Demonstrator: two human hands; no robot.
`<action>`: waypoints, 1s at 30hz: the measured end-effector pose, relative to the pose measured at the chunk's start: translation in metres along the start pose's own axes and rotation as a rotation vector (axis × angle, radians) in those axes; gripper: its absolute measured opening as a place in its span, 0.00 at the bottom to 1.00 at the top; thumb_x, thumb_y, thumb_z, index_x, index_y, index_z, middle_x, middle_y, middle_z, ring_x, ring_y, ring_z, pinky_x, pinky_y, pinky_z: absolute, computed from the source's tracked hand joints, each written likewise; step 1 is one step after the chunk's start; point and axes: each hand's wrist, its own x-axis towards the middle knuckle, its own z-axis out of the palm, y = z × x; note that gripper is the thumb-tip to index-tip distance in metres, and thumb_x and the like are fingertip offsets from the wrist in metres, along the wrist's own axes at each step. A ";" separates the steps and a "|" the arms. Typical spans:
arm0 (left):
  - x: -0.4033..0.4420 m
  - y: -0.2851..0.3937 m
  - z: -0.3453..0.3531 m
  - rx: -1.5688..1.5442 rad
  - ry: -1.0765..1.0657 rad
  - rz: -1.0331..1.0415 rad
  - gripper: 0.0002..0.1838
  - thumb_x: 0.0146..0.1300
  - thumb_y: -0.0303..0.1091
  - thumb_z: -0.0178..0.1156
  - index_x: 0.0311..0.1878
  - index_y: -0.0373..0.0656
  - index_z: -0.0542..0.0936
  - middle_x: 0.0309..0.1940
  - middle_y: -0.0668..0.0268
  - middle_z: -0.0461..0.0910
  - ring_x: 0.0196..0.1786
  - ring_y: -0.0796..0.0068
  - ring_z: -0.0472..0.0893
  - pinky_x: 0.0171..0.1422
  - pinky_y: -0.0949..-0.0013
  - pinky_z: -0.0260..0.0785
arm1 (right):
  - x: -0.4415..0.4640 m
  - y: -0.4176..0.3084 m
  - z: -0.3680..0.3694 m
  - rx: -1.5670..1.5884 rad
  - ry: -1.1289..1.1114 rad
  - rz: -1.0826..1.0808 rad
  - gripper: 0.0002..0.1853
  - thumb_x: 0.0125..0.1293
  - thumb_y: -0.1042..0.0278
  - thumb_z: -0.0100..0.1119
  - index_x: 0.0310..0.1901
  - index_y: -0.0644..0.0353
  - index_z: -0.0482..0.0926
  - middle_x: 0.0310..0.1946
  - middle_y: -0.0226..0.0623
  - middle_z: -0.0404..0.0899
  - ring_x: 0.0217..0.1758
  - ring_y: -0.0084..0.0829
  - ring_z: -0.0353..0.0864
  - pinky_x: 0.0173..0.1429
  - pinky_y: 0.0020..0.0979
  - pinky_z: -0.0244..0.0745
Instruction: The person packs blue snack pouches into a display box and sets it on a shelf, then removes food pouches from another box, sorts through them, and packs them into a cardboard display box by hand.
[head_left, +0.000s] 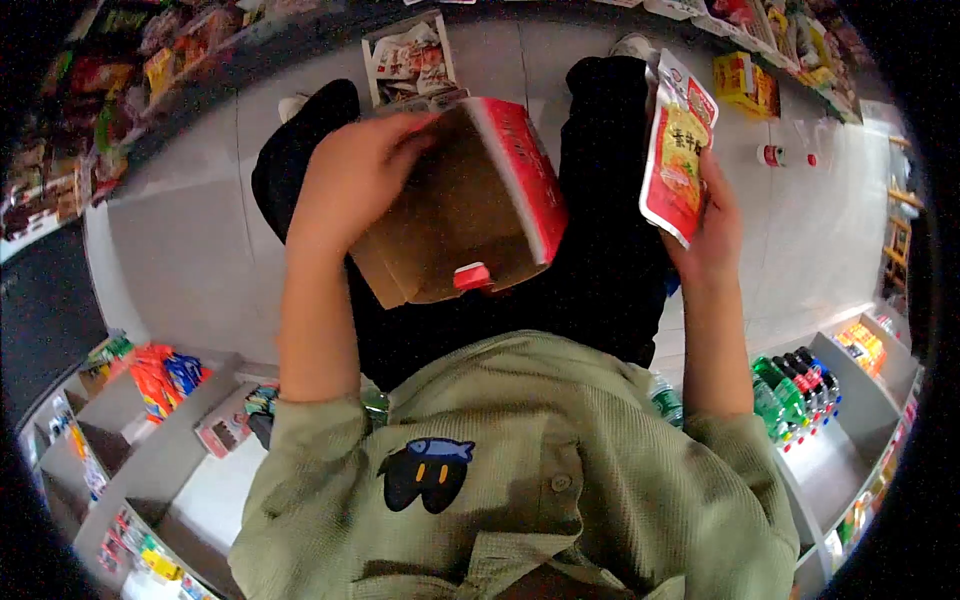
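An open cardboard box (440, 215) with a red printed side lies tilted on my lap, its brown inside facing up. My left hand (365, 170) grips the box's upper left edge, the fingertips partly hidden at the rim. On the right, my right hand (708, 225) holds a red and yellow snack packet (680, 150) upright by its lower right edge, above my right knee and apart from the box. A small red and white piece (472, 276) shows at the box's lower edge.
Beyond the box, a carton of snack packets (410, 60) stands on the grey floor (500, 65). A yellow box (746, 86) and a small bottle (773, 155) lie right. Stocked shelves line the top edges; bottles (795, 390) and bagged goods (165, 380) fill bins behind me.
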 end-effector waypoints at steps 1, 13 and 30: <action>-0.008 -0.008 0.001 -0.159 0.115 -0.066 0.14 0.56 0.29 0.55 0.47 0.44 0.79 0.38 0.52 0.80 0.44 0.57 0.80 0.50 0.63 0.71 | 0.000 -0.001 -0.004 0.016 -0.008 0.003 0.18 0.70 0.61 0.44 0.55 0.65 0.67 0.49 0.42 0.76 0.47 0.33 0.80 0.50 0.34 0.77; -0.059 -0.053 0.053 -0.810 0.421 -0.387 0.15 0.61 0.26 0.55 0.52 0.34 0.73 0.46 0.60 0.79 0.48 0.71 0.77 0.54 0.70 0.66 | 0.001 0.029 0.005 0.073 0.010 -0.021 0.18 0.70 0.63 0.43 0.55 0.66 0.66 0.49 0.44 0.75 0.47 0.33 0.80 0.49 0.34 0.78; -0.054 0.036 0.065 -0.366 0.065 -0.452 0.18 0.59 0.33 0.49 0.48 0.30 0.70 0.32 0.42 0.77 0.38 0.43 0.78 0.45 0.50 0.70 | -0.031 0.036 0.064 -1.383 -0.391 -0.132 0.18 0.58 0.67 0.59 0.47 0.66 0.70 0.35 0.57 0.77 0.40 0.51 0.79 0.44 0.39 0.73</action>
